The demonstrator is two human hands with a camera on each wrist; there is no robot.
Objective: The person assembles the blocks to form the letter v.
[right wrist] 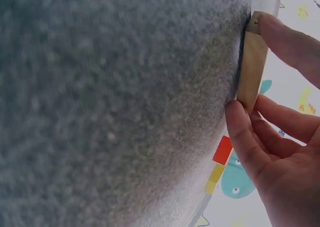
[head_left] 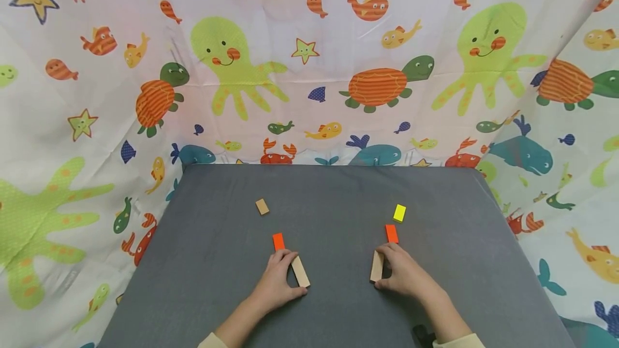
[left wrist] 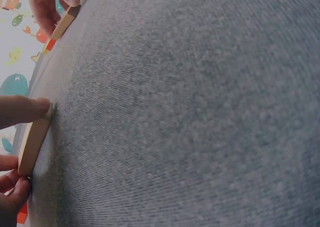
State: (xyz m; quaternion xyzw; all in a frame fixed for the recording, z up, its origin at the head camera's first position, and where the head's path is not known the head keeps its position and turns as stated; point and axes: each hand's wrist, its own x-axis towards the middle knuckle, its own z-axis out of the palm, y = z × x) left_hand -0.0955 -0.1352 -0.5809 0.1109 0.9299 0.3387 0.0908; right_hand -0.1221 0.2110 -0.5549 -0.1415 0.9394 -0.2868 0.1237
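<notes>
While both hands rest low in the frame on the gray table [head_left: 338, 192], a long plain wood block is held in each one. The left hand [head_left: 275, 278] is curled round the left wood block [head_left: 300, 271], with a fingertip at its far end and the thumb at its near end, so it seems to be kept steady. The right hand [head_left: 403, 273] pinches the right wood block [head_left: 376, 266] the same way, thumb [right wrist: 245, 137] at one end and a finger at the other. Both blocks lie flat, slanted toward each other like a mirror pair. Just above each one, an orange block is seen: the left orange block [head_left: 278, 241] and the right orange block [head_left: 391, 233]. A yellow block [head_left: 399, 212] lies just above the right one. A small tan block [head_left: 262, 206] lies apart, toward the upper left of the table. A sea-animal curtain [head_left: 309, 58] hangs behind.
</notes>
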